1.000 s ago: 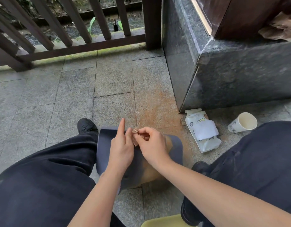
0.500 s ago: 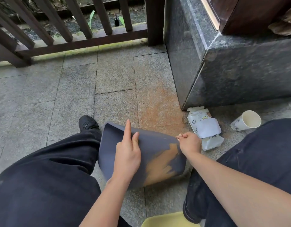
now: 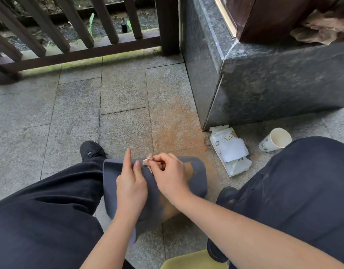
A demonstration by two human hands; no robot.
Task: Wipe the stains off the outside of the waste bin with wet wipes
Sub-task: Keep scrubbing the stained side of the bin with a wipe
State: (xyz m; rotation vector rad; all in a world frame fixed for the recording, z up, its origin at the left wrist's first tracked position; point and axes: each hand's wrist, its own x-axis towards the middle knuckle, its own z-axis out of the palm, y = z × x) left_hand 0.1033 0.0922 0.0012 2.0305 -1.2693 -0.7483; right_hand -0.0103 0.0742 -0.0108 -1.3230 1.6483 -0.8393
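**Bin on its side between my knees, dirty wipe pinched above it**

The paper cup [image 3: 275, 140] lies tipped on the paving by my right knee, its mouth toward me, and what I can see of the inside is plain white with nothing in it. Just left of it, against the foot of the stone plinth [image 3: 274, 82], the pack of wet wipes [image 3: 230, 150] lies flat with its white flap on top; its lower end looks crumpled, and I cannot tell how full it is.

The waste bin [image 3: 196, 171] is a dark grey-blue one, lying on its side on the stone floor [image 3: 118, 98] between my legs. Its outer wall faces up at me. An orange-brown smear shows on the right part of the wall and again lower down, under my right wrist; the rest reads as clean grey.

My left hand [image 3: 131, 186] rests on the bin's wall with the forefinger straight and pointing away from me. My right hand [image 3: 170, 174] has its fingertips curled together, pinching a small, brown-soiled wet wipe [image 3: 147, 161] just above the bin's upper edge, close to my left fingers.
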